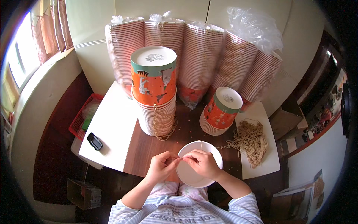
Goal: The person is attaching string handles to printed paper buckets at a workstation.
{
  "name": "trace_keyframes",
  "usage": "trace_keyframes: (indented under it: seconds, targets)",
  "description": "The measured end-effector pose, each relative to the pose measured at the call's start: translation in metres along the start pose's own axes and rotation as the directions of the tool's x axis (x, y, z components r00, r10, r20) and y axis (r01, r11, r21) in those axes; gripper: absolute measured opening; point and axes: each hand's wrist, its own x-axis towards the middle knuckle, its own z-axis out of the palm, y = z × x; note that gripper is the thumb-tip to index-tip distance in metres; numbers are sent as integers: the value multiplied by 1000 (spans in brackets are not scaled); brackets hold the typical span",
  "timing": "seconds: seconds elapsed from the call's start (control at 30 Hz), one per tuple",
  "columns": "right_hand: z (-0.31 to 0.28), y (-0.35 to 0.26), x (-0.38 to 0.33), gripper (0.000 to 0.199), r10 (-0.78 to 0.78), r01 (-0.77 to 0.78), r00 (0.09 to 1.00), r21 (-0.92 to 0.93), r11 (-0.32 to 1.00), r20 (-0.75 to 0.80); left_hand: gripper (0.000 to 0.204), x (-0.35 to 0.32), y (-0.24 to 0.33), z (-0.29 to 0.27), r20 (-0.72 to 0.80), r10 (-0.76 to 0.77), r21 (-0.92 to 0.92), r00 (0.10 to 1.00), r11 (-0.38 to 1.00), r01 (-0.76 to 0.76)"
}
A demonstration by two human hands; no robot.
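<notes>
A white-lined paper bucket (189,177) stands with its mouth up at the table's front edge, close to my lap. Above its left side my left hand (164,163) and my right hand (201,162) meet, thumb and forefinger of each pinched together. Between the fingertips is a thin strand, seemingly beige cord, mostly hidden by the fingers. A piece of that cord (201,145) shows at the bucket's far rim, just beyond my right hand. Right of the bucket lies a tangled heap of beige cord (253,142), with a strand trailing toward the bucket.
Upside-down orange and green bucket stacks (154,87) (220,112) stand beyond my hands, cords hanging from the left one. Tall plastic-wrapped stacks (201,56) line the back. A black plastic holder (95,142) sits at left, near a red basket (79,121).
</notes>
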Motion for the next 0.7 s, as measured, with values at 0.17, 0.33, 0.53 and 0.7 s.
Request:
trace_keyframes:
  seconds: [0.17,0.33,0.53,0.7]
  targets:
    - [0,2,0,9,8,-8,1000,-14,1000,7,8,0,0,-1,-81,59,46,995,997,-55]
    - [2,2,-1,9,16,-16,1000,-8,1000,12,8,2,-6,-2,-107,94,18,990,996,-93]
    - [2,1,-2,6,-35,36,999,-43,998,17,6,3,-15,-4,-104,142,49,984,989,-137]
    - [4,2,-4,6,-34,36,999,-50,998,40,6,2,-18,-2,-109,136,-11,985,990,-138]
